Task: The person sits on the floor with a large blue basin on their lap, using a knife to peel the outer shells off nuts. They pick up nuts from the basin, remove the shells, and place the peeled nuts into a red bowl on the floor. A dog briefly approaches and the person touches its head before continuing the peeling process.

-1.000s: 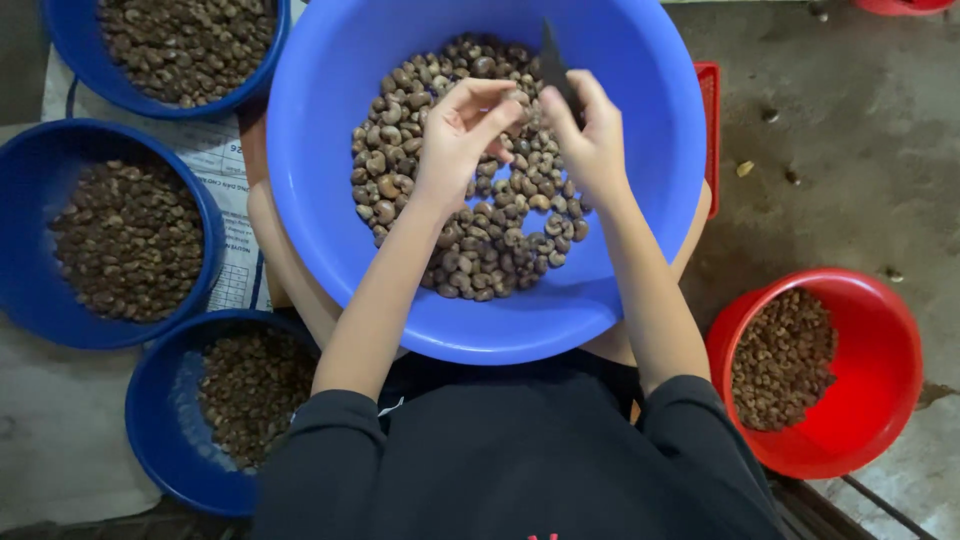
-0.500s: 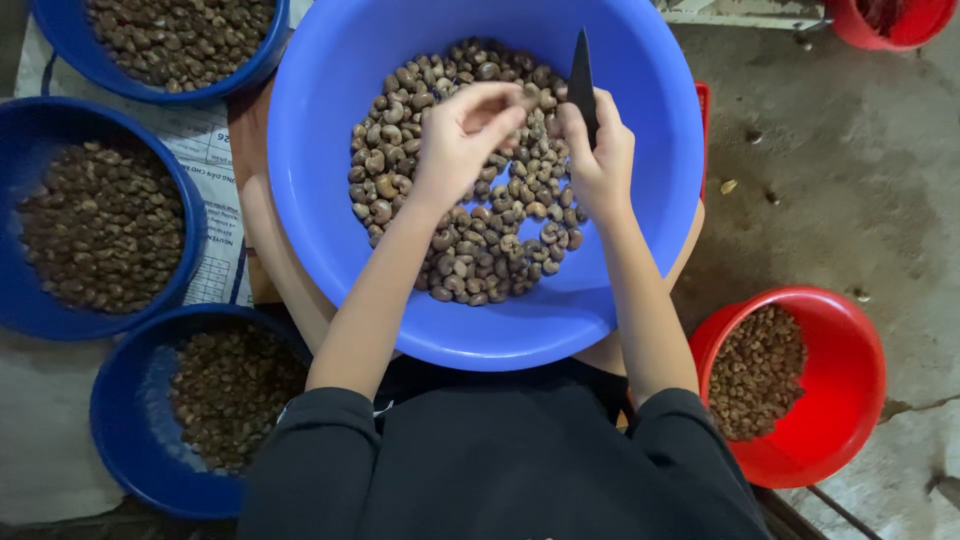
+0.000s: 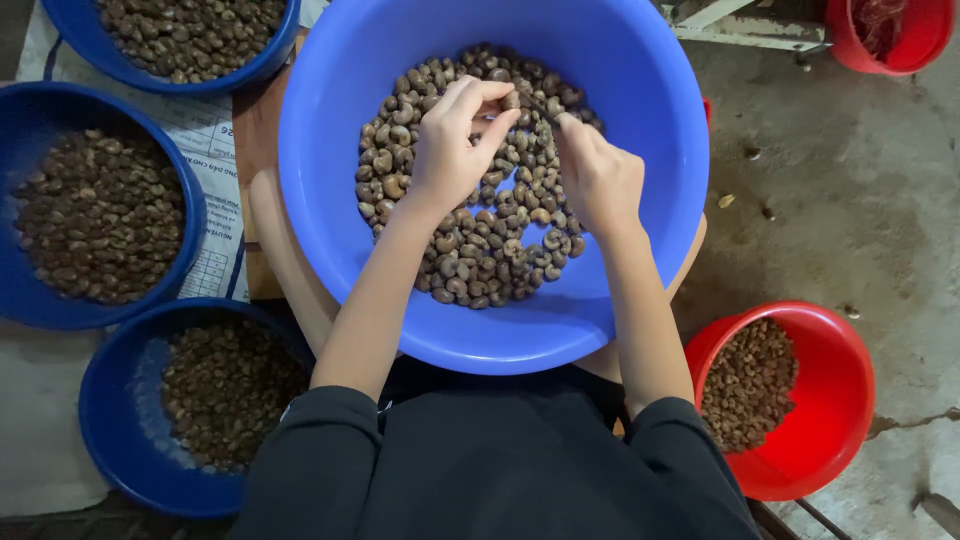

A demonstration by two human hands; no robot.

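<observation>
A large light-blue basin (image 3: pixel 650 90) sits on my lap and holds a pile of brown shelled nuts (image 3: pixel 480 265). Over the pile, my left hand (image 3: pixel 450 155) pinches a single nut (image 3: pixel 511 101) between thumb and fingertips. My right hand (image 3: pixel 600 180) is closed on a small dark knife (image 3: pixel 540 104). Its thin blade points left and meets the held nut. Most of the knife is hidden inside my fist. Both forearms reach forward from black sleeves.
Three dark-blue basins of brown nuts stand to the left: far (image 3: pixel 190 40), middle (image 3: pixel 95 210) and near (image 3: pixel 200 400). A red basin (image 3: pixel 800 400) of paler kernels sits at the right, and another red tub (image 3: pixel 890 35) at the far right on the concrete floor.
The knife blade pointed up and away; it has now dropped down to the nut in my left hand. Both hands have drawn closer together over the pile.
</observation>
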